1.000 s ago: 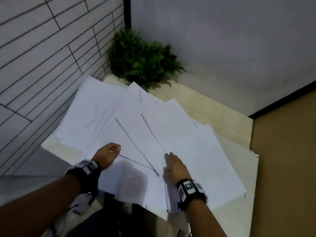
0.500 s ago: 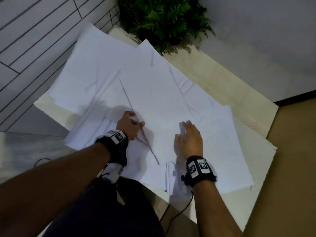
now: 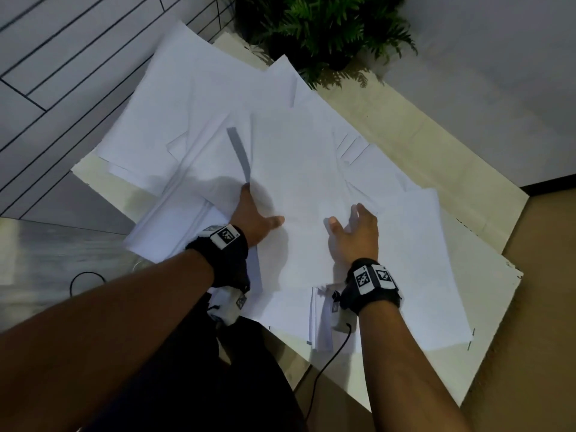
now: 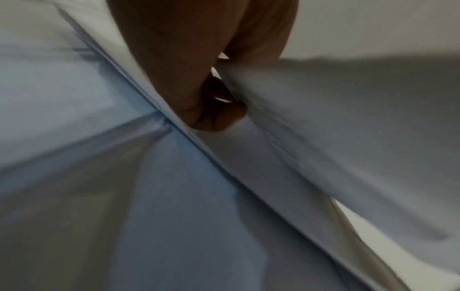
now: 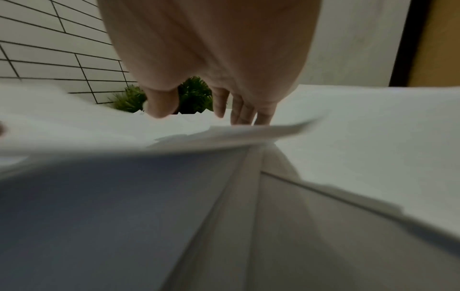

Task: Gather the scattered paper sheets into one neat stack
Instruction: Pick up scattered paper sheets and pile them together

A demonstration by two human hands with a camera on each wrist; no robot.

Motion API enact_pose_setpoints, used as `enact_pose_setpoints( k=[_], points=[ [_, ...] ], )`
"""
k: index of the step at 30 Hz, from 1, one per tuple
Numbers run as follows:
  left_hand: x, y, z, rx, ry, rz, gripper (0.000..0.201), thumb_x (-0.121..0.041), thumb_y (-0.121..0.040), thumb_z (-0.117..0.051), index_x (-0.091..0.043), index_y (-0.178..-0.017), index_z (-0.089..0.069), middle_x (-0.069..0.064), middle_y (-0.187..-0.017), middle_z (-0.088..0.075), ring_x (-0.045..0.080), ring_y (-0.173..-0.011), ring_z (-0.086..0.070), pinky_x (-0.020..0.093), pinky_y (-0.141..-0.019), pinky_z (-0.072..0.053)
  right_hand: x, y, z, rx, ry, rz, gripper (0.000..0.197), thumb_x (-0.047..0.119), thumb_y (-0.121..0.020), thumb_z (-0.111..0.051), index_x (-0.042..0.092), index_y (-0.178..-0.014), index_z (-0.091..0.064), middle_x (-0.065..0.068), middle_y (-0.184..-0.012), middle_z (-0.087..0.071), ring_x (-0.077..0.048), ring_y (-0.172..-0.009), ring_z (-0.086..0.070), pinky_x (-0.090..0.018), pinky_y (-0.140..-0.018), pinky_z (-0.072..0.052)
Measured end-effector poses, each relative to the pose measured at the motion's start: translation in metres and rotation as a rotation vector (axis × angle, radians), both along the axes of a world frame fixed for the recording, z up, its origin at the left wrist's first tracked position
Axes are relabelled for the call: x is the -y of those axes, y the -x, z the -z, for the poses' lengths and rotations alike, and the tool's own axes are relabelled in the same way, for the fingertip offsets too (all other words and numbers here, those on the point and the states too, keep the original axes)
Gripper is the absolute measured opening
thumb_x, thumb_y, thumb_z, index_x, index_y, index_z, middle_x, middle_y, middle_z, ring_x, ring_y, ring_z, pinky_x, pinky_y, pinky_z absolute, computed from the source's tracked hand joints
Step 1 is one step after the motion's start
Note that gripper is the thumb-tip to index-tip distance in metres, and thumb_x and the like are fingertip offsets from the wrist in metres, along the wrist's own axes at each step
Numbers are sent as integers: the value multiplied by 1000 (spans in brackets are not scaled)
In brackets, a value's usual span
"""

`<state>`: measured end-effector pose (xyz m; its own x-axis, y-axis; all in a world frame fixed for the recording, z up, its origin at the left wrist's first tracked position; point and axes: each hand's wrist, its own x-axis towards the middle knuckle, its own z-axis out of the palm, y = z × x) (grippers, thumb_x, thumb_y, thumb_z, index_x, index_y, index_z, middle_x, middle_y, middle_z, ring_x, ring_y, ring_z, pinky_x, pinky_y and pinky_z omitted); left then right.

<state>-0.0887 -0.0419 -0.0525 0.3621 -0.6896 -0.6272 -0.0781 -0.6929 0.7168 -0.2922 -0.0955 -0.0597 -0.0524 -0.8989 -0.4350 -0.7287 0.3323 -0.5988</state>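
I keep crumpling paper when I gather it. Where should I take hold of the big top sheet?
Probably the top sheet by its lifted left edge, from the left: it stands clear of the papers below, and the left hand already has fingers tucked under it, thumb on top.

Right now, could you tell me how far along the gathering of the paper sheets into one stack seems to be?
Early. Done: little; the paper sheets lie fanned and overlapping across the white table, no squared stack visible. In hand: the left hand grips the edge of a top sheet, thumb on it and fingers under it; the right hand hovers open over the papers. Left: pulling in the far sheets near the plant and aligning edges.
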Motion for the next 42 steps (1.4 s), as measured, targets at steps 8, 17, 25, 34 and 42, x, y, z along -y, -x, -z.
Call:
enact_pose_setpoints(
  k=[8,17,25,34,42],
  points=[
    [-32,-30,2,-133,107,-192,32,-25,-82,-71,-20,-111,-59,-1,-102,-68,19,-97,-65,31,-81,-54,-20,-31,-2,201,-121,-164,71,10,-88,-65,22,-147,-28,-4,-142,-49,-19,-128,-48,-31,-108,-38],
    [-63,-77,-1,-98,139,-410,37,-33,-81,-72,-20,-115,-62,-5,-100,-70,13,-90,-67,30,-80,-54,-3,-55,-1,-82,179,-427,55,24,-89,-59,13,-140,-41,-10,-137,-48,-29,-127,-41,-40,-105,-36],
    [-74,-86,1,-144,168,-449,45,-9,-87,-63,-16,-129,-49,7,-117,-62,23,-104,-61,40,-90,-51,-21,-106,-2,183,-124,-421,68,19,-91,-63,19,-148,-26,-8,-147,-43,-23,-135,-41,-29,-109,-33],
    [-87,-114,14,161,-36,-419,37,-21,-79,-56,-36,-114,-53,2,-101,-63,28,-94,-60,37,-86,-51,16,-90,9,-190,274,-416,60,39,-87,-62,13,-139,-44,-11,-141,-48,-30,-129,-44,-43,-108,-36],
    [-85,-113,17,141,-46,-423,44,3,-85,-47,-9,-127,-48,13,-106,-56,24,-92,-52,31,-79,-42,48,-70,9,-315,6,-488,71,39,-77,-75,16,-136,-44,-6,-132,-55,-29,-122,-52,-40,-101,-42]
  ],
)
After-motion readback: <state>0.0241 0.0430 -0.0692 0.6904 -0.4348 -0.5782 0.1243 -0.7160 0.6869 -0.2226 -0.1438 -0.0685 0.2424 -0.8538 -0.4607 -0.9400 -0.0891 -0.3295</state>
